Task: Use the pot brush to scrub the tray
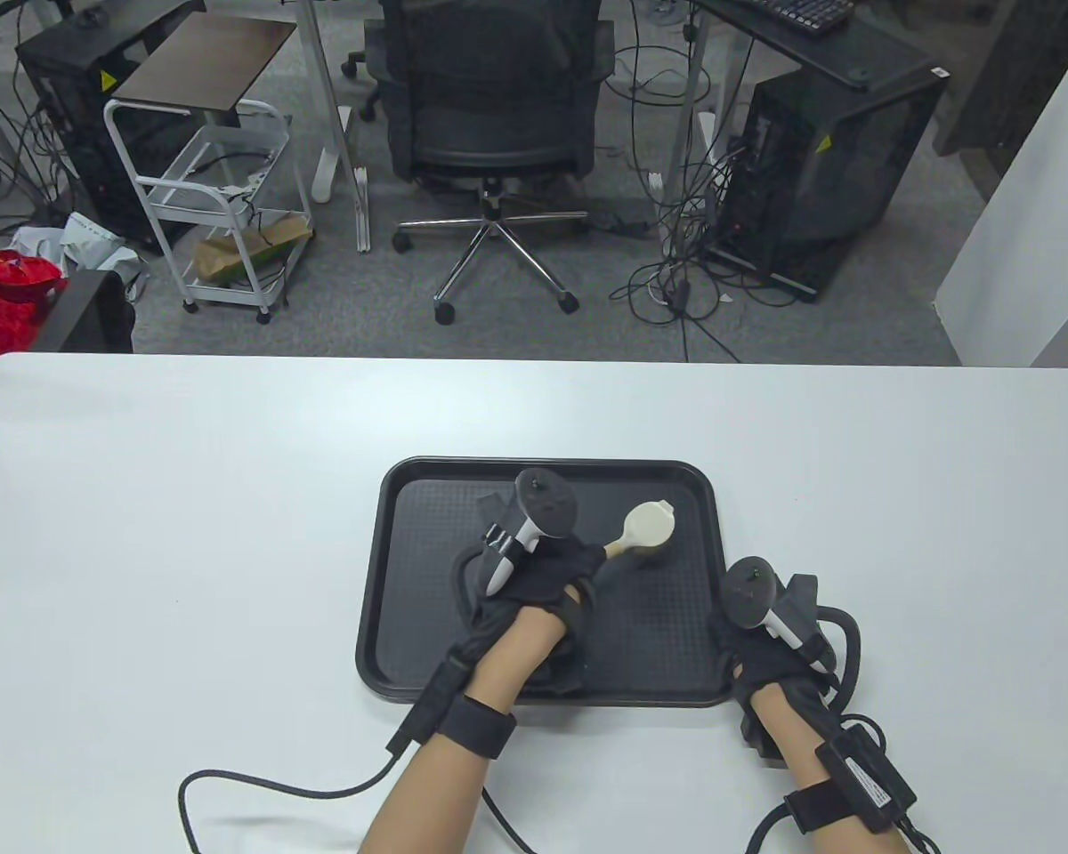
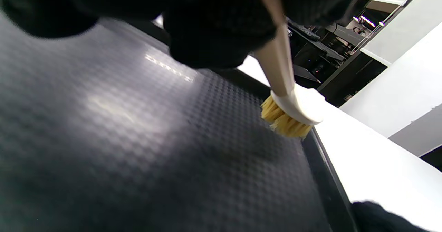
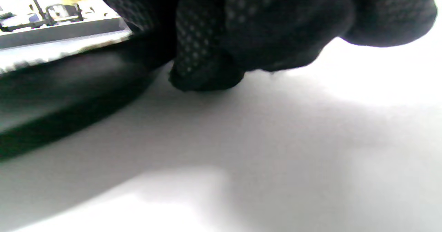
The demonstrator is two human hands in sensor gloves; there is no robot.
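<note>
The pot brush (image 1: pixel 643 529) stands bristles-down on the floor of the tray (image 1: pixel 676 658), toward the tray's far right part, and the scrubbing seems to be under way. To do this step well, the bristles should stay pressed flat on the textured floor while the strokes sweep across every part, corners and the foot of the rim included. The head should not tip onto its edge. The long handle gives leverage, so a light, even push probably serves better than a hard one that splays the bristles.

The brush has a round cream-white head, yellowish bristles (image 2: pixel 285 121) and a pale handle that runs back into the left hand (image 1: pixel 534 592). That hand's fingers are wrapped around the handle and hold it. The tray is black, rectangular with rounded corners, with a low raised rim and a fine dimpled floor that shines a little in the left wrist view.

The right hand (image 1: pixel 770 654) rests at the tray's near right corner. Its fingers (image 3: pixel 203 73) lie curled down on the white surface (image 1: pixel 142 534) just beside the rim, and they appear to steady the tray, holding nothing.
</note>
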